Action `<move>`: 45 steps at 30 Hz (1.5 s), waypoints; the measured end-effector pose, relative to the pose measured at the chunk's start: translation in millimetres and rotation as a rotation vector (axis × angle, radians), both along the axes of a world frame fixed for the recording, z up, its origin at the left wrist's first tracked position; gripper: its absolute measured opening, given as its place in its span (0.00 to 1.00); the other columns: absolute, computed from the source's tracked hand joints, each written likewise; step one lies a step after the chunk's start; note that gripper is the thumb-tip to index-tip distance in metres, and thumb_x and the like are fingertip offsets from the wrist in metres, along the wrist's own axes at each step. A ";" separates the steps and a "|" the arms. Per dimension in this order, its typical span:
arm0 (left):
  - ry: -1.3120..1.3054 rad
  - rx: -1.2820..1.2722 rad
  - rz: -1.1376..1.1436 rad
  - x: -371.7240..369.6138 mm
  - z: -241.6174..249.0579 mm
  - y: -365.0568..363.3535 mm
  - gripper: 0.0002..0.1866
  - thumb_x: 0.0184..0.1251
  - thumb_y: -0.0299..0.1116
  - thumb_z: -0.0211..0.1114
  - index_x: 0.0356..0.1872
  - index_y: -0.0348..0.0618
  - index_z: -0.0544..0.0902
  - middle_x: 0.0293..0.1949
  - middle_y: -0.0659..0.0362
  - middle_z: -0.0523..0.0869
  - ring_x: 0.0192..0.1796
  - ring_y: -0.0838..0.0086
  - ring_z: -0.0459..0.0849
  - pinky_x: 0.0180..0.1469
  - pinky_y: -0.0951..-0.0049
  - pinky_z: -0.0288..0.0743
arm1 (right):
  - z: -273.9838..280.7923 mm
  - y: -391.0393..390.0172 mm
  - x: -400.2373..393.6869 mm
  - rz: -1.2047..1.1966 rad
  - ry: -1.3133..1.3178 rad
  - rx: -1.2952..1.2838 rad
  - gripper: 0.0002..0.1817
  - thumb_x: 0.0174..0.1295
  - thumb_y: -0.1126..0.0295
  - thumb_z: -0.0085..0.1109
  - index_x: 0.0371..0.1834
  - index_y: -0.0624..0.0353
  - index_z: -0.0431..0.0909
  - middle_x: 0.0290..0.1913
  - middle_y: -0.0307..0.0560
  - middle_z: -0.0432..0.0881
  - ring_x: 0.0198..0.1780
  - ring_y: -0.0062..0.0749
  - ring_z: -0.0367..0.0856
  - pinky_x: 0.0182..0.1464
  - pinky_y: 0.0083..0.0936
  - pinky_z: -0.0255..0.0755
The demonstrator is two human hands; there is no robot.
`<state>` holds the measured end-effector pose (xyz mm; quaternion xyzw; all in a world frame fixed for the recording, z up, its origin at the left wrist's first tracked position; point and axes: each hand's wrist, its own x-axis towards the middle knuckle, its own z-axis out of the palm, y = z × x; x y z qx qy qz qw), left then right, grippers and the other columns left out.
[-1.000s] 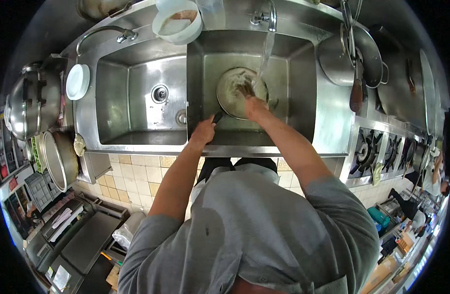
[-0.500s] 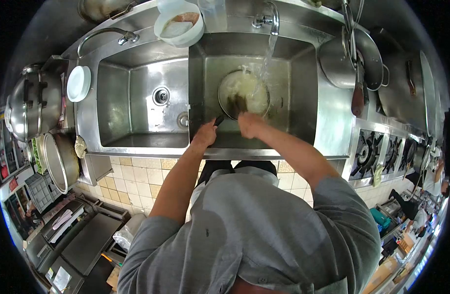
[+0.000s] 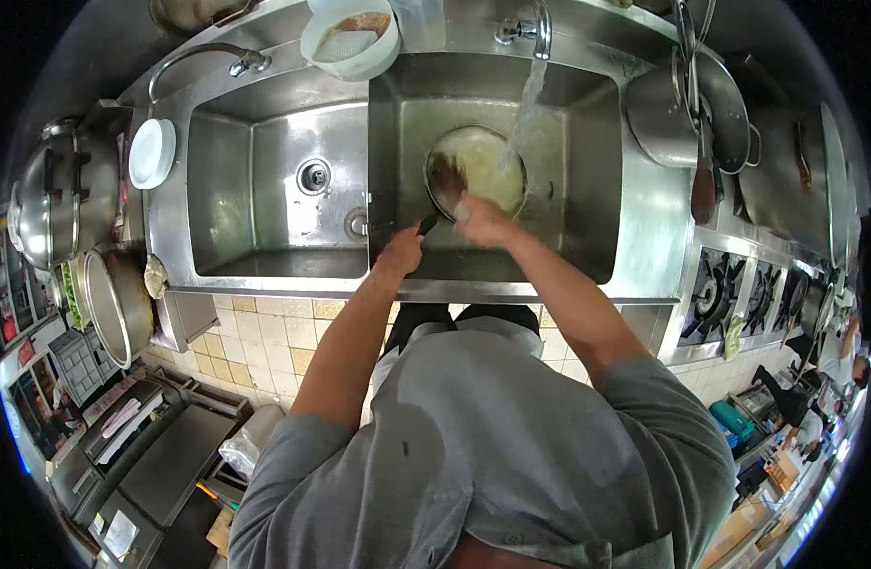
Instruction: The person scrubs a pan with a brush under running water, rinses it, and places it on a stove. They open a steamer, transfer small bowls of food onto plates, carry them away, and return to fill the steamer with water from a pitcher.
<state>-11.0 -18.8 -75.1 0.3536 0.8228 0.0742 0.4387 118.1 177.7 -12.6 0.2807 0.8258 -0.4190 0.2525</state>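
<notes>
At the frame's lower left, writing on a paper (image 3: pixel 121 534) is unreadably small. Toward centre, the left hand (image 3: pixel 400 253) grips the black handle (image 3: pixel 428 225) of a round pan (image 3: pixel 485 152) in the upper-centre sink (image 3: pixel 590 175); the right hand (image 3: pixel 484 222) clasps a brown-bristled brush (image 3: pixel 447 178) over it.

Both arms (image 3: pixel 345 351) reach forward, left hand (image 3: pixel 400 254) and right hand (image 3: pixel 485 224) curled in grips.

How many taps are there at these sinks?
2. One tap stands behind the left basin, its spout swung leftward; the second tap stands behind the right basin, with water running. Others could be hidden beyond the frame's dark edges.
</notes>
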 end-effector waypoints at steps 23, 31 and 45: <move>-0.051 -0.001 0.009 -2.6 1.5 7.4 0.26 0.76 0.37 0.49 0.73 0.46 0.65 0.60 0.38 0.77 0.63 0.44 0.75 0.67 0.53 0.67 | -14.3 15.2 -14.0 0.139 -0.497 0.281 0.47 0.63 0.59 0.63 0.79 0.66 0.46 0.70 0.68 0.65 0.60 0.46 0.80 0.53 0.36 0.78; -0.049 0.005 -0.024 -3.1 -11.1 1.0 0.26 0.76 0.38 0.49 0.73 0.46 0.65 0.60 0.39 0.77 0.63 0.44 0.75 0.67 0.52 0.67 | 17.5 20.3 -6.1 -0.131 -0.130 -0.171 0.42 0.58 0.72 0.52 0.76 0.75 0.47 0.63 0.76 0.72 0.62 0.54 0.78 0.61 0.40 0.73; 0.012 0.012 -0.053 -3.1 -1.0 2.5 0.25 0.75 0.38 0.50 0.70 0.43 0.68 0.56 0.36 0.80 0.59 0.42 0.78 0.62 0.51 0.71 | -22.7 65.8 53.0 -0.368 -0.031 0.054 0.43 0.59 0.72 0.58 0.79 0.52 0.51 0.70 0.62 0.69 0.69 0.47 0.71 0.66 0.37 0.69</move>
